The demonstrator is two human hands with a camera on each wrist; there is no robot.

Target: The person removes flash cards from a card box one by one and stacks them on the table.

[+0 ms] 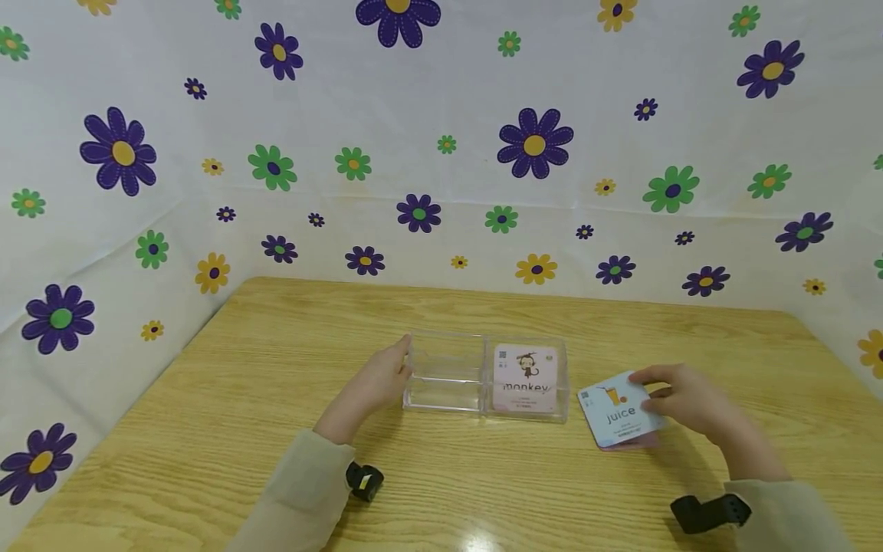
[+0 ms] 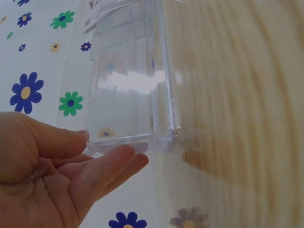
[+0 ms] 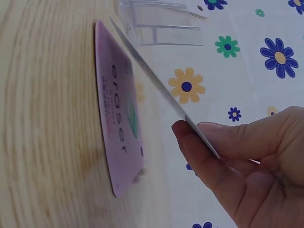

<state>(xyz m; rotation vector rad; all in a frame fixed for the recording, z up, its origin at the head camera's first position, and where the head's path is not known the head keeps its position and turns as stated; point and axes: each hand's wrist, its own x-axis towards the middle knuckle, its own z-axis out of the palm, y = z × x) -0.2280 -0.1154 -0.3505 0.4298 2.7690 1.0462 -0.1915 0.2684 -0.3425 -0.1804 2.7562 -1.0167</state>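
Observation:
A clear plastic two-compartment card holder (image 1: 444, 381) lies on the table. My left hand (image 1: 378, 381) grips its left end, with thumb and fingers against the end wall in the left wrist view. A pink "monkey" card (image 1: 526, 377) is in the right compartment; no card shows in the left one. My right hand (image 1: 693, 399) pinches a light blue "juice" card (image 1: 617, 410) by its right edge, between thumb and fingers. That card is tilted up over a pink "eraser" card (image 3: 118, 114), which lies flat on the table to the right of the holder.
The wooden table (image 1: 290, 330) reaches back to a white cloth (image 1: 441, 92) printed with purple, green and yellow flowers. This cloth also hangs along the left side. Each wrist wears a black strap, the left strap (image 1: 364, 481) and the right strap (image 1: 710, 514).

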